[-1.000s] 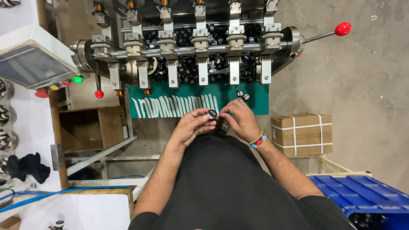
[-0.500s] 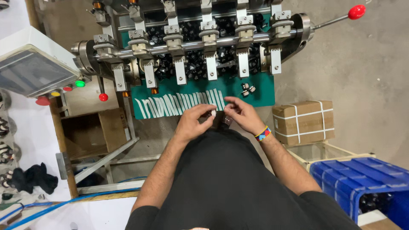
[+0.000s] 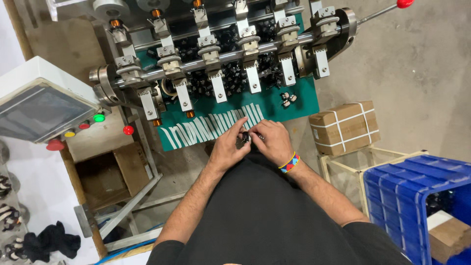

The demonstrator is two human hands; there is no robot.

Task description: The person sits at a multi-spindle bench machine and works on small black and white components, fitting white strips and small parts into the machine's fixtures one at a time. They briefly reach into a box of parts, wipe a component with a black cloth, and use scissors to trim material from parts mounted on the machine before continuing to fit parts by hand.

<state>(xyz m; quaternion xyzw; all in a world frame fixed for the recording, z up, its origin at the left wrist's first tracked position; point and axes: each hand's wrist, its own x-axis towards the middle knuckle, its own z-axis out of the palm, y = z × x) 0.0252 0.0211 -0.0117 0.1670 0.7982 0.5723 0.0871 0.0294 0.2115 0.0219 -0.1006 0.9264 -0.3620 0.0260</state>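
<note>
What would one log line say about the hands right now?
left hand: pinching small black part | right hand: touching same part | place: over green mat, in front of machine

The person's left hand [image 3: 226,147] and right hand [image 3: 271,141] met just below the green tray [image 3: 294,100], pinching a small black part [image 3: 244,140] between their fingers. Above stood a row of metal clamps on a steel shaft [image 3: 221,59]. A strapped cardboard box [image 3: 345,126] sat to the right, near a blue crate [image 3: 417,191].
</note>
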